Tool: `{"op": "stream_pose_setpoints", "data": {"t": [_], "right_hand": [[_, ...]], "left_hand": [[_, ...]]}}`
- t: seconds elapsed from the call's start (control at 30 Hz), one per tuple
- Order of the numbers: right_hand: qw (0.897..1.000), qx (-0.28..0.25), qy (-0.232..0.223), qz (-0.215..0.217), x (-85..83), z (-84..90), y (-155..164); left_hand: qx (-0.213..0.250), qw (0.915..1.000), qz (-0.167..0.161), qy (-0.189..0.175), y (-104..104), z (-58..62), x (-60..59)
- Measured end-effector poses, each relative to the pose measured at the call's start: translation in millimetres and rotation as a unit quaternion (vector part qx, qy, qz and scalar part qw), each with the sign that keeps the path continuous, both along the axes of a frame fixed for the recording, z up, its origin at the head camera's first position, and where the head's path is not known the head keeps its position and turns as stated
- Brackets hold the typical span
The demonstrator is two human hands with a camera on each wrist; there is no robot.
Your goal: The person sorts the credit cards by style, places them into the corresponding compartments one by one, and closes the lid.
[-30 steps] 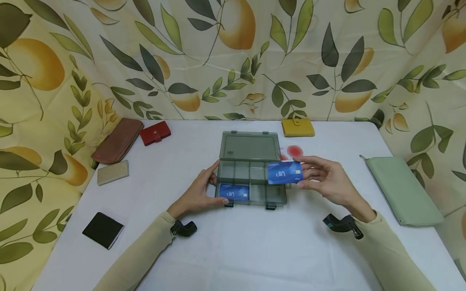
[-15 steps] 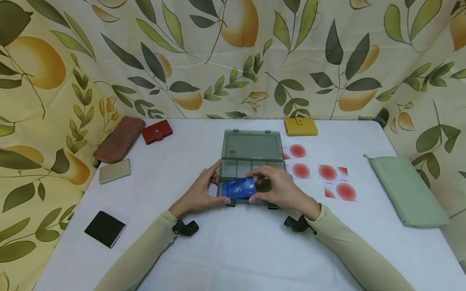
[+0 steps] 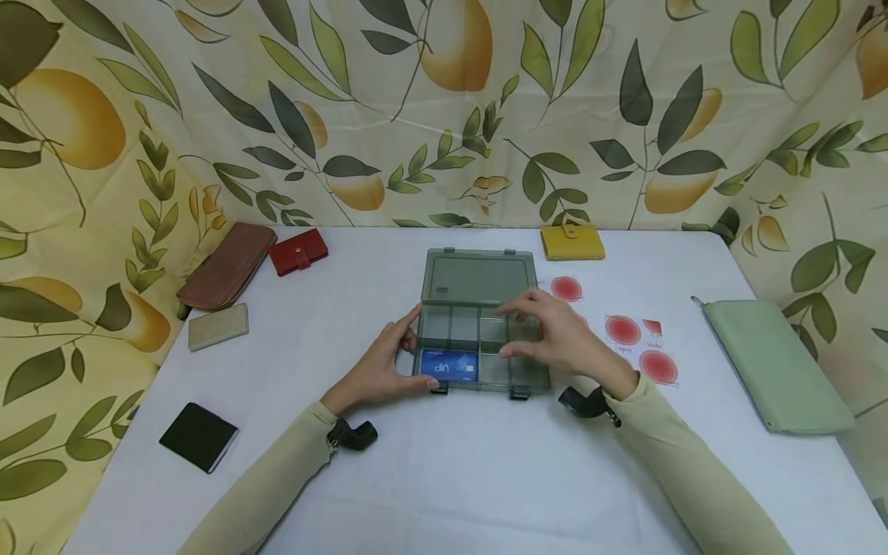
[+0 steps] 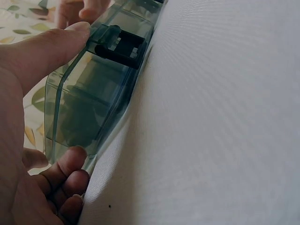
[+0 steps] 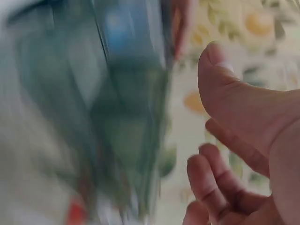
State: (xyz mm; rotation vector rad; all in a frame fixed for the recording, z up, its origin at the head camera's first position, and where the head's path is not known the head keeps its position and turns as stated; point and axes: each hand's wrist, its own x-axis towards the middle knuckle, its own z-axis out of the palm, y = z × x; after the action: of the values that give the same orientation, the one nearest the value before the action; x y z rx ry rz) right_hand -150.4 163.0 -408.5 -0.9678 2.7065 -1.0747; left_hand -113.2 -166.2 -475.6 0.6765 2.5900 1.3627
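A translucent grey-green compartment box (image 3: 494,370) stands on the table with its lid (image 3: 479,276) laid back. In its front left compartment lies a blue VIP card (image 3: 449,365). My left hand (image 3: 380,361) holds the box's left side, the thumb at the front corner near a latch and the fingers along the side; the left wrist view shows the thumb by the black latch (image 4: 123,47). Over the right part of the box hovers my right hand (image 3: 565,339), thumb and fingers apart, with nothing between them. The right wrist view is blurred around the box.
Red-and-white cards (image 3: 641,347) lie right of the box, some partly hidden by my right hand. A yellow wallet (image 3: 572,243), green pouch (image 3: 777,366), red wallet (image 3: 298,251), brown pouch (image 3: 227,266), beige cardholder (image 3: 218,327) and black booklet (image 3: 199,437) lie around the table.
My right hand carried a blue card left into the front left compartment and let go of it. Now it has drawn back right and up. The left hand stays on the box.
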Motion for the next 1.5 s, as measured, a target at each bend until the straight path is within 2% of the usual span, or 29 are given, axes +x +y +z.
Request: {"op": "stream_pose_setpoints", "data": {"t": [0.1, 0.2, 0.37, 0.5, 0.6, 0.73, 0.87, 1.0, 1.13, 1.27, 1.4, 1.5], "right_hand": [[1.0, 0.003, 0.021, -0.018, -18.8, 5.0, 24.9], [0.999, 0.015, 0.023, -0.038, -36.5, 5.2, 50.1], [0.996, 0.038, -0.034, -0.08, -58.3, -3.8, 79.2], [0.99, 0.055, -0.087, -0.098, -71.2, -20.3, 87.0], [0.987, 0.077, -0.097, -0.101, -77.0, -33.5, 89.1], [0.989, 0.094, -0.071, -0.094, -80.4, -41.2, 91.0], [0.99, 0.106, -0.049, -0.076, -82.9, -38.8, 91.8], [0.985, 0.134, -0.067, -0.083, -84.0, -33.2, 91.5], [0.975, 0.148, -0.112, -0.118, -84.2, -30.1, 92.6], [0.969, 0.141, -0.136, -0.153, -81.6, -28.8, 94.6], [0.969, 0.127, -0.137, -0.16, -76.6, -29.1, 97.2], [0.975, 0.12, -0.116, -0.147, -72.2, -29.7, 100.1]], "left_hand": [[0.0, 1.0, 0.001, 0.001, -0.7, 0.0, -0.3], [0.001, 1.0, 0.0, 0.004, -1.5, -0.8, -0.9], [-0.006, 0.9999, 0.002, 0.011, -3.2, -2.4, -1.2], [-0.003, 0.9999, 0.001, 0.012, -4.3, -3.3, 0.0], [0.0, 0.9999, -0.002, 0.014, -4.5, -4.2, 1.1], [-0.001, 0.9999, -0.003, 0.01, -4.2, -5.6, 1.7], [0.0, 0.9999, -0.001, 0.01, -3.9, -5.8, 1.8], [-0.003, 1.0, 0.0, 0.009, -3.2, -5.4, 1.6], [-0.005, 1.0, 0.001, 0.001, -2.3, -4.4, 1.4], [-0.007, 1.0, 0.002, 0.001, -1.9, -3.9, 1.3], [-0.012, 0.9999, 0.001, 0.012, -1.3, -4.0, 0.7], [-0.015, 0.9996, 0.001, 0.022, -0.7, -4.0, 0.0]]}}
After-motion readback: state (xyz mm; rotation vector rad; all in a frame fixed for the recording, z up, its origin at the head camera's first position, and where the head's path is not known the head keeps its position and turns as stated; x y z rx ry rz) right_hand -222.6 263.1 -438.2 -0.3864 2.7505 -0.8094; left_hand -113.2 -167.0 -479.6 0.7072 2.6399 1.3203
